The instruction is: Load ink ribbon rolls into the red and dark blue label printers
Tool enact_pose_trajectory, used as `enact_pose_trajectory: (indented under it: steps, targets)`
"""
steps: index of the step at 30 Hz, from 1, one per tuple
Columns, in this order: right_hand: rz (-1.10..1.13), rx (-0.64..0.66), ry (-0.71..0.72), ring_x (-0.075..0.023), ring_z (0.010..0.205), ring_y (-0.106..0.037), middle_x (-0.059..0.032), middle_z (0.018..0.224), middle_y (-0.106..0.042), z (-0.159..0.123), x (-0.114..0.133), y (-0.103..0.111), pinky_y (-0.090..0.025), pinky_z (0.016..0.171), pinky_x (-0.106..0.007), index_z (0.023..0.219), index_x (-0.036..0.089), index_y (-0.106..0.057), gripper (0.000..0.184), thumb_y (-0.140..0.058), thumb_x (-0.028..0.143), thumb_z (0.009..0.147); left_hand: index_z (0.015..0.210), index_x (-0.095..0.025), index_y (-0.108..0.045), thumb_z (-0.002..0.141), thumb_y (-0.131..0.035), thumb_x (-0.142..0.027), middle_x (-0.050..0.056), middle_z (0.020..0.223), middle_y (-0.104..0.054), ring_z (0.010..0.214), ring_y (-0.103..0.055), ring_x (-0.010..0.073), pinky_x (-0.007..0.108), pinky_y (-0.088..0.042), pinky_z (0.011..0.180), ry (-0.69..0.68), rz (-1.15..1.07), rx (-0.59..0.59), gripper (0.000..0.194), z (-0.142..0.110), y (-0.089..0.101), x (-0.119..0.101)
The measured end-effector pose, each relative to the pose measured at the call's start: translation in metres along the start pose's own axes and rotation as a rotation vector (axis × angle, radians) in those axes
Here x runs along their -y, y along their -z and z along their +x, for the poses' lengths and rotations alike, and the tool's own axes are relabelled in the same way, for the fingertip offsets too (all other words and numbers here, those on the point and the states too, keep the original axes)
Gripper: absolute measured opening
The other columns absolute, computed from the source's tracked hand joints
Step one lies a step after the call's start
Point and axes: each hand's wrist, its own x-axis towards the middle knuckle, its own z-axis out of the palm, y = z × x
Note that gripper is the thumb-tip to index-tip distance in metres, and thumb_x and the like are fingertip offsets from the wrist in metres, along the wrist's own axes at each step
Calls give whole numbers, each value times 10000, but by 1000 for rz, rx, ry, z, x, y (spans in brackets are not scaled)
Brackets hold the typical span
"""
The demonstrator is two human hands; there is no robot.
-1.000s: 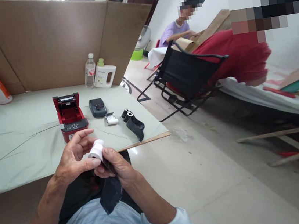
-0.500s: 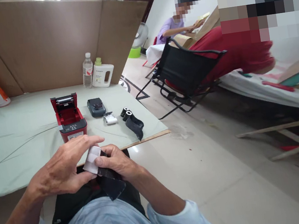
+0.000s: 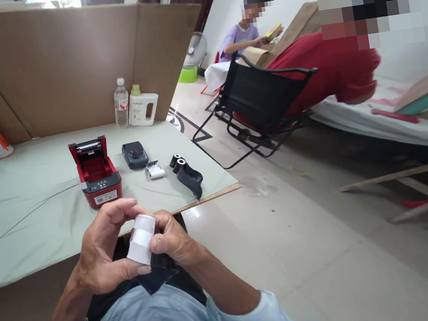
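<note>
A white paper roll point(image 3: 143, 239) is between my hands, in front of the table edge and above my lap. My left hand point(image 3: 105, 250) spans it from the left, thumb at the lower end and fingers curved over the upper end. From the right, my right hand point(image 3: 173, 239) grips its side, with the thumb pressed on the paper. A dark, shiny sheet point(image 3: 157, 279) hangs below the roll; where it joins is hidden. Just beyond my hands stands a red and black label printer point(image 3: 103, 189), its lid tipped back and its red inside bare.
On the table point(image 3: 25, 208) lie a small dark device point(image 3: 135, 155), a small white roll point(image 3: 155, 170) and black rolls with a loose strip point(image 3: 187, 175). Bottles point(image 3: 121, 104) stand before a cardboard screen point(image 3: 77, 68). Two people sit at the right, one on a black chair point(image 3: 259, 98).
The paper roll has turned more upright, showing more of its white side. My left hand has shifted right and closed about both its ends. The view has moved slightly.
</note>
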Motion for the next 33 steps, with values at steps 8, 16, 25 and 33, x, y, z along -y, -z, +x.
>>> enact_pose_trajectory:
  steps: [8, 16, 25, 33]
  targets:
    - [-129, 70, -41, -111, 606, -497, 10, 669, -608, 1, 13, 18, -401, 590, -233, 767, 139, -770, 526, -899, 645, 708, 1460, -309, -541, 737, -912, -162, 116, 1306, -709, 1223, -671, 311, 479, -523, 1100, 31, 318, 66, 826, 3, 12, -13]
    - [-242, 60, -93, -139, 701, -550, -2, 733, -643, -6, 29, 24, -459, 638, -246, 822, 150, -809, 410, -917, 534, 730, 1514, -311, -506, 786, -782, -77, 90, 1323, -711, 1082, -722, 234, 349, -619, 930, -48, 698, 127, 813, 3, 4, -30]
    - [-267, 55, -115, -98, 570, -443, 23, 602, -542, -15, 27, 29, -373, 486, -211, 710, 140, -764, 409, -897, 524, 758, 1441, -299, -583, 711, -918, -118, 95, 1259, -710, 1065, -727, 228, 300, -634, 881, 118, 270, 44, 823, -2, -2, -26]
    - [-313, 123, -97, -95, 562, -490, 16, 617, -609, -17, 30, 32, -393, 501, -208, 796, 136, -811, 332, -876, 462, 815, 1334, -238, -638, 803, -892, -200, 139, 1224, -721, 931, -757, 217, 283, -652, 710, 349, -208, -85, 590, -9, -5, -10]
